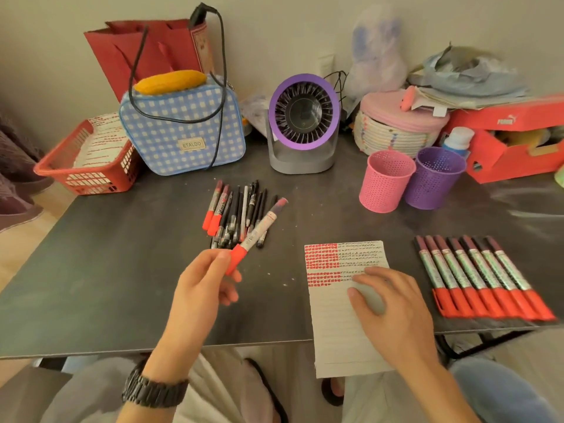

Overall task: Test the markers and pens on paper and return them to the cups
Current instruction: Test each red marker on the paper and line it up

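Note:
My left hand [205, 280] holds a red-capped marker [259, 232] by its cap end, lifted above the dark table and angled up to the right. Just behind it lies a loose pile of pens and markers [236, 213]. My right hand [392, 309] rests flat on a lined sheet of paper [338, 331] marked with rows of red and black test strokes near its top. Right of the paper, a neat row of several red-capped markers [482, 276] lies side by side. A pink mesh cup [386, 181] and a purple mesh cup [433, 178] stand at the back right.
A purple desk fan [303, 123] stands at the back centre, with a blue checked bag [183, 129] and a red basket [88, 157] to its left. A woven basket [399, 126] and a red shoebox [515, 138] crowd the back right. The paper overhangs the table's front edge [213, 346].

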`<state>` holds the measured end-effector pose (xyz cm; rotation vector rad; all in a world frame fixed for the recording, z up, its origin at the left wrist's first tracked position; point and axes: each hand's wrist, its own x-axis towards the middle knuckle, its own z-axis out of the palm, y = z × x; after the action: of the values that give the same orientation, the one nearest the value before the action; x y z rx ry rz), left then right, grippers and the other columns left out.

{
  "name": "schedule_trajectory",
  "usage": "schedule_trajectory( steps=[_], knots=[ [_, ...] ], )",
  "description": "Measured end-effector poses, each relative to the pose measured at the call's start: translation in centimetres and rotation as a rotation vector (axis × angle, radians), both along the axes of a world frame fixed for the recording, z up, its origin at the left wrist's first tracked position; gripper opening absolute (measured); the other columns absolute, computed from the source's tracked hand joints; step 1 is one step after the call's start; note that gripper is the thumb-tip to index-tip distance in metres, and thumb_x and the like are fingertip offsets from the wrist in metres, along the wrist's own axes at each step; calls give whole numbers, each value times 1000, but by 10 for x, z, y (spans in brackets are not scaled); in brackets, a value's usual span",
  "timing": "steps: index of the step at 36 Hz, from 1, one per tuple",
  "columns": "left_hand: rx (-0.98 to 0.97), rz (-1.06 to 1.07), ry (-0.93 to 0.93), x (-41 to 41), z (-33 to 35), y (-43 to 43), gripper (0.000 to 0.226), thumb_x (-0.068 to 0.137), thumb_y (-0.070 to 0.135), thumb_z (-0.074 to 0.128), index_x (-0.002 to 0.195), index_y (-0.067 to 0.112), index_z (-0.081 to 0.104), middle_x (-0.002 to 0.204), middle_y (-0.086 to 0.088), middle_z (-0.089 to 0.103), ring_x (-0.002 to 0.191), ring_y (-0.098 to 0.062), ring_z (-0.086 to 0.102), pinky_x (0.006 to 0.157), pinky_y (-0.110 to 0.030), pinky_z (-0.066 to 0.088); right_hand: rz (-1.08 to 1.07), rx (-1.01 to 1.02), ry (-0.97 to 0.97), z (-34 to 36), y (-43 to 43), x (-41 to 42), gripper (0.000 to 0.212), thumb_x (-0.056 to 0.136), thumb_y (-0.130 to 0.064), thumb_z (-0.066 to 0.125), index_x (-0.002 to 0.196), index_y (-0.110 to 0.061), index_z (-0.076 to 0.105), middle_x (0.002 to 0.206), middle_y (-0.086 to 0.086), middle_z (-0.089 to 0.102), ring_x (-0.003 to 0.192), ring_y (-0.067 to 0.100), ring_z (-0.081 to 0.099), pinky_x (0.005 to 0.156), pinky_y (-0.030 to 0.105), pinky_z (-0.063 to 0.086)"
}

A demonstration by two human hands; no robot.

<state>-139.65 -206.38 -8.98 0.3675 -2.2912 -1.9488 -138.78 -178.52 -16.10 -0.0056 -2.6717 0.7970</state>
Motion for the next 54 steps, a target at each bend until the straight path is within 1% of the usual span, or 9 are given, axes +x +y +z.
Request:
schedule_trajectory(
  steps=[11, 15, 18, 21, 25, 34, 45, 49, 54],
  knots=[
    [207, -203, -103, 34, -20, 66, 28, 105, 17, 46, 90, 10, 68, 70, -4, 62, 51, -17, 52, 52, -25, 43, 17, 55, 84, 23, -7, 10, 27, 87, -41, 62, 103, -26, 78, 109, -9, 73, 106, 19, 66, 93, 46, 50],
    [198, -290, -104, 44, -23, 70, 38, 107, 21, 43, 85, 24, 74, 70, -1, 60, 55, -15, 52, 55, -20, 44, 94, -505, -63, 40, -17, 28, 30, 88, -63, 57, 109, -46, 70, 116, -26, 70, 115, -1, 61, 92, 23, 46],
    [161, -357, -102, 47, -24, 70, 38, 108, 27, 42, 91, 20, 75, 70, 1, 61, 57, -15, 52, 59, -20, 45, 205, -979, -236, 49, -26, 36, 51, 80, -77, 63, 114, -39, 70, 118, -6, 74, 100, 16, 73, 76, 28, 54],
    [131, -381, -111, 49, -27, 70, 40, 106, 37, 41, 91, 22, 75, 65, 2, 60, 56, -13, 52, 61, -20, 44, 164, -1179, -280, 53, -34, 39, 53, 74, -69, 75, 111, -30, 74, 110, 7, 76, 81, 22, 73, 67, 27, 57],
    [42, -383, -147, 51, -31, 68, 55, 104, 54, 34, 79, 27, 75, 54, 2, 57, 52, -11, 51, 59, -19, 43, 81, -1196, -250, 51, -43, 44, 42, 76, -57, 77, 108, -30, 75, 99, 10, 77, 78, 21, 72, 71, 28, 58],
    [-57, -336, -258, 51, -34, 66, 81, 99, 71, 26, 46, 20, 59, 37, -1, 48, 41, -10, 48, 54, -13, 43, 119, -1365, -277, 53, -55, 49, 60, 61, -66, 86, 95, -18, 76, 84, 8, 71, 69, 21, 67, 65, 29, 57],
    [-186, -393, -96, 59, -34, 76, 51, 99, 63, 38, 67, 31, 60, 57, 8, 61, 49, -2, 52, 54, -17, 41, -44, -1200, -274, 44, -61, 56, 50, 73, -64, 77, 89, -16, 78, 84, 12, 77, 63, 23, 71, 59, 25, 57],
    [-349, -362, -41, 66, -34, 80, 48, 101, 56, 35, 66, 30, 56, 57, 15, 60, 52, -7, 52, 53, -21, 35, -29, -1209, -273, 41, -63, 64, 33, 79, -51, 74, 81, -19, 78, 85, 6, 76, 80, 22, 74, 70, 30, 59],
    [-560, -282, 5, 88, -43, 85, 55, 94, 66, 18, 67, 31, 51, 52, 12, 54, 53, -19, 49, 55, -36, 38, -35, -1766, -291, 47, -72, 83, 33, 86, -39, 63, 64, -14, 64, 70, 6, 59, 69, 18, 62, 69, 29, 56]
  ],
)
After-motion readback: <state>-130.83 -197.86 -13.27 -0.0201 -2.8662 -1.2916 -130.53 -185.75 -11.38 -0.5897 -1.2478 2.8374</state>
